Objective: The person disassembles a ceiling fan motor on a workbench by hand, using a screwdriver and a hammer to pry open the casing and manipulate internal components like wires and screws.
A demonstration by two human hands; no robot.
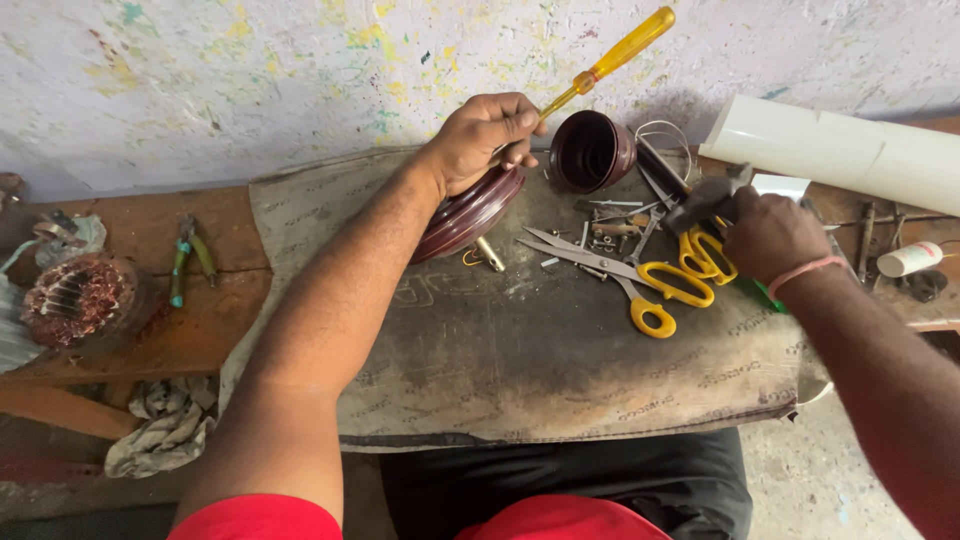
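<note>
Looking down over both forearms, I see my left hand [480, 135] closed around the shaft of a yellow-handled screwdriver [610, 58], handle angled up toward the wall, and that same hand rests on the maroon domed housing [468, 215], seemingly pinning it so it can't rock on the mat [560, 370]. The housing lies tilted at the back of the tabletop [200, 330], with a dark maroon cup [592, 150] just beside it, open mouth toward me. My right hand [770, 235] is curled over the hammer [705, 200], fingers wrapped about it, right where the loose tools crowd together. Yellow-handled scissors [645, 285] lie blades open just beside that hand, small screws and metal bits scattered close behind. Off to the left, well apart, sits a copper-wound stator [75, 298] and green-handled pliers [188, 262]; a white pipe [840, 145] leans along the wall at right.
</note>
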